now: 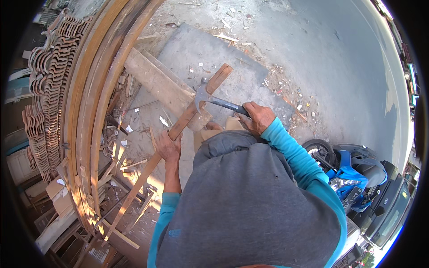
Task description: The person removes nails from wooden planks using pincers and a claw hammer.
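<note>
My right hand (258, 117) is closed around the dark handle of a claw hammer (225, 104). The hammer's metal head lies over a long, narrow wooden batten (183, 121), its claw side toward me; whether it touches the wood or hooks a nail I cannot make out. My left hand (168, 146) grips the batten below the hammer head. The batten runs slantwise from the lower left to its far end beyond the hammer. Under it lies a wide, weathered plank (163, 85), crossed by the batten near the plank's near end.
Long wooden beams (91, 89) run along my left, beside stacked clay roof tiles (51, 89). Scrap wood (140, 210) litters the lower left. A flat grey sheet (214, 53) lies ahead, with rubble (286, 89) at its right. A blue motorcycle (351, 178) and a dark car (386, 210) stand at right.
</note>
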Motion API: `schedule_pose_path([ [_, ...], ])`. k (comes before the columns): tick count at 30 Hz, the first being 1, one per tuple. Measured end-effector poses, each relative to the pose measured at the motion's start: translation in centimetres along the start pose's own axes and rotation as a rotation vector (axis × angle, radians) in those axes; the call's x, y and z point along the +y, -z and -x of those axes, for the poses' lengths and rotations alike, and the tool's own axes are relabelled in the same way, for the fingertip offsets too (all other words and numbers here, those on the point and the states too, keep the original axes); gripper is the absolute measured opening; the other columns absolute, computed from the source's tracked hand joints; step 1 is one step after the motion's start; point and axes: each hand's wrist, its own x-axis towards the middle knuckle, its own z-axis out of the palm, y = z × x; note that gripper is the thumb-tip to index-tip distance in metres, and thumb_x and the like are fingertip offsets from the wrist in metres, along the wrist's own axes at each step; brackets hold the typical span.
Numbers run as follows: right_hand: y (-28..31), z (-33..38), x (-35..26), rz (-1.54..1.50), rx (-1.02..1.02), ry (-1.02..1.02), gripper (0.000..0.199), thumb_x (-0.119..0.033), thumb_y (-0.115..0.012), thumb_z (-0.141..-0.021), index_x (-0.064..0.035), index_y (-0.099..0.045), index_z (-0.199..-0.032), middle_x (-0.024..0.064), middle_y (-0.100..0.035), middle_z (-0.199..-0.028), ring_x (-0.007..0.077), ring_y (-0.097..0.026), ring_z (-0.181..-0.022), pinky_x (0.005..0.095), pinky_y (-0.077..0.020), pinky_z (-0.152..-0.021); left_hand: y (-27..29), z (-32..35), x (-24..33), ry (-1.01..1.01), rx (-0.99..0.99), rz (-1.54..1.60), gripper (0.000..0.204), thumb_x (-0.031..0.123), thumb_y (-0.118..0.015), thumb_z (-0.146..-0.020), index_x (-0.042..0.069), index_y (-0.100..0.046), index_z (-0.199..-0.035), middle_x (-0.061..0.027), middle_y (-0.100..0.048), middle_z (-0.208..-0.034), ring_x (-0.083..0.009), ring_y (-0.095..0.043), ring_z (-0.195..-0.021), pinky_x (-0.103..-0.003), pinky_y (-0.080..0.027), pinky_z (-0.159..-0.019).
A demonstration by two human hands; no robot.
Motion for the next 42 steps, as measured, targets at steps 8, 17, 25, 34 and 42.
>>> schedule_pose_path([
  [8,1.9,-0.3,-0.1,0.038,-0.13,0.295,0.03,-0.028,-0.066,-0.092,-0.0023,-0.057,-0.105,0.0158,-0.063,-0.086,0.036,-0.066,-0.073,0.0432,-0.055,-0.064,0.2,-0.2,-0.1,-0.074,-0.019,-0.037,0.049,0.04,-0.084,-0.071,0.008,-0.058,-0.099,-0.0124,-0.06,-0.094,-0.0352,-0.057,-0.095,-0.049,-0.043,-0.084],
  [17,0.3,-3.8,2.6,0.113,-0.029,-0.149,0.033,-0.036,-0.06,-0.096,-0.0044,-0.054,-0.099,0.0187,-0.064,-0.088,0.0392,-0.066,-0.074,0.0464,-0.0547,-0.065,0.4,-0.5,0.6,-0.071,-0.023,0.028,0.047,0.038,-0.084,-0.07,0.009,-0.057,-0.095,-0.0116,-0.06,-0.089,-0.0352,-0.057,-0.09,-0.048,-0.042,-0.077],
  [25,0.7,-0.6,4.1,0.164,-0.176,-0.069,0.035,-0.038,-0.064,-0.093,-0.0046,-0.056,-0.101,0.0164,-0.062,-0.081,0.0368,-0.064,-0.07,0.0462,-0.0519,-0.062,0.7,0.3,0.5,-0.04,-0.056,-0.048,0.047,0.04,-0.083,-0.072,0.009,-0.057,-0.095,-0.0118,-0.061,-0.09,-0.0349,-0.057,-0.09,-0.047,-0.041,-0.077],
  [34,2.7,-1.9,-1.1,0.079,-0.195,0.242,0.035,-0.039,-0.067,-0.091,-0.0067,-0.057,-0.096,0.0138,-0.059,-0.081,0.0349,-0.064,-0.07,0.0427,-0.0525,-0.062,0.3,-0.3,0.6,-0.063,-0.038,0.0,0.048,0.041,-0.082,-0.072,0.01,-0.057,-0.098,-0.0128,-0.06,-0.092,-0.0345,-0.057,-0.093,-0.047,-0.041,-0.077],
  [42,-0.4,-4.2,4.5,0.047,0.068,-0.405,0.049,-0.05,-0.054,-0.097,-0.0018,-0.058,-0.093,0.0245,-0.059,-0.066,0.044,-0.062,-0.068,0.0476,-0.0464,-0.062,1.3,-0.2,0.2,-0.037,-0.02,0.017,0.048,0.038,-0.084,-0.07,0.009,-0.057,-0.098,-0.0127,-0.059,-0.094,-0.035,-0.056,-0.092,-0.048,-0.04,-0.077],
])
